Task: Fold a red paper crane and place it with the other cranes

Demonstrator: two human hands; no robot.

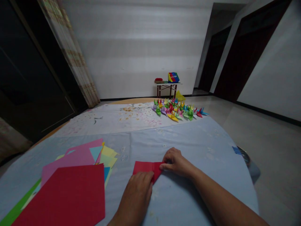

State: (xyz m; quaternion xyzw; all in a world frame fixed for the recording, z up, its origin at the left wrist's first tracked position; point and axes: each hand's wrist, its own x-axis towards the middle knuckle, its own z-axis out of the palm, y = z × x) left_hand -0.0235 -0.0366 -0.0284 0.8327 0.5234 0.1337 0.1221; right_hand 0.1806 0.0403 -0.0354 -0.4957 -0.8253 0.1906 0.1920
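Observation:
A folded piece of red paper (144,166) lies on the blue tablecloth in front of me. My left hand (141,185) rests on its lower left part, fingers together and pressing it against the table; the fingertips partly cover the paper. With thumb and fingers, my right hand (173,161) pinches the paper's upper right corner. A crease runs down near the paper's middle, and the right part narrows toward the bottom. To the left of my left hand lies a large red sheet (77,191) on top of other coloured sheets.
Under the red sheet, pink paper (70,157), yellow paper (109,157) and green paper (22,201) stick out. Several folded paper cranes (174,110) stand at the table's far right. Beyond it, a small table (168,84) bears a colourful box (173,77).

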